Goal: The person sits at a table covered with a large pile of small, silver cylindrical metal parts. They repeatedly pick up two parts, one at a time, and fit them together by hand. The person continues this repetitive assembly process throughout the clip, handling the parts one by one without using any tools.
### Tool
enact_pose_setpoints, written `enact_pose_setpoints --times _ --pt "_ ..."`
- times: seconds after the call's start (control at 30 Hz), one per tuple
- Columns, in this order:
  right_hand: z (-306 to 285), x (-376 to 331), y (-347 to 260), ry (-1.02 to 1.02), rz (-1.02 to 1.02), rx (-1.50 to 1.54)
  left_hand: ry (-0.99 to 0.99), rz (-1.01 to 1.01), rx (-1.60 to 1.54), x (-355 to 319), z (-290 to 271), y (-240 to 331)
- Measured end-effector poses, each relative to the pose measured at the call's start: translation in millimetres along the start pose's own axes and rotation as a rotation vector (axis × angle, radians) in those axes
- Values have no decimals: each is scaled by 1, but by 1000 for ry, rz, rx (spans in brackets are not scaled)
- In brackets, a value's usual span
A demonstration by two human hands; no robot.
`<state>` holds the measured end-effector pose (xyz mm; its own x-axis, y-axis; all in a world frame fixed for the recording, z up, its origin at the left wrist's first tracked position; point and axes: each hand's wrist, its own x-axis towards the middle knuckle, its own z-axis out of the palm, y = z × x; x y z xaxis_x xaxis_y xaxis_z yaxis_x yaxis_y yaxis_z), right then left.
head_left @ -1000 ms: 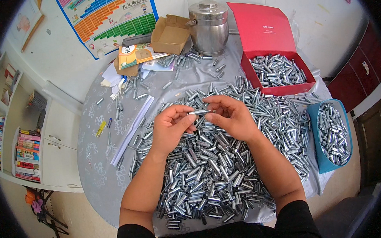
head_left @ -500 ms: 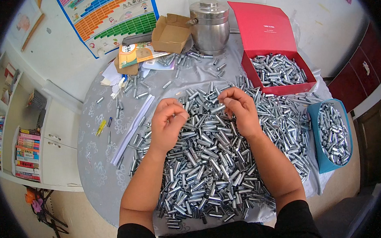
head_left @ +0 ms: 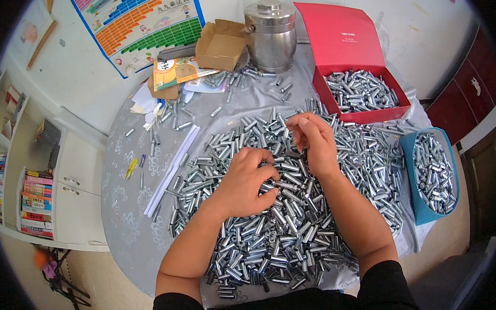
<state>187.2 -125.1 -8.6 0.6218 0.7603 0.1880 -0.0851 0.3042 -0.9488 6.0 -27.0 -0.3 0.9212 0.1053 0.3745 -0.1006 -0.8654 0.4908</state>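
Observation:
A wide heap of short silver metal sleeves (head_left: 285, 231), some looking like sleeve anchors with bolts, covers the middle of the table. My left hand (head_left: 248, 180) is over the heap, palm down, its curved fingers apart and reaching among the sleeves; nothing shows held in it. To its right and slightly farther away, my right hand (head_left: 316, 140) hovers at the heap with fingers curled toward the thumb. What lies between those fingertips, if anything, I cannot make out.
An open red box (head_left: 364, 115) full of metal parts stands at the back right. A blue fabric bin (head_left: 425, 213), also full, is at the right edge. Behind are a steel pot (head_left: 271, 38), a cardboard box (head_left: 220, 44) and books (head_left: 179, 71). Folded white paper (head_left: 173, 170) lies left.
My left hand has come nearer to me and right, down onto the heap, its fingers spreading. The right hand stays nearly in place; the sleeve seen at its fingertips no longer shows there.

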Motion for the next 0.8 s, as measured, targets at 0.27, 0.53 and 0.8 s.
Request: enact_pose_setpoints --times 0.27,0.53,0.8 --pt "2 0 0 12 28 -3 -25 46 -114 -1 -2 -9" --pt "-1 -2 -1 -60 69 -96 189 -407 -618 -6 -5 -17" --pt "8 -4 1 -270 -226 -538 449 -296 -807 -6 4 -23"
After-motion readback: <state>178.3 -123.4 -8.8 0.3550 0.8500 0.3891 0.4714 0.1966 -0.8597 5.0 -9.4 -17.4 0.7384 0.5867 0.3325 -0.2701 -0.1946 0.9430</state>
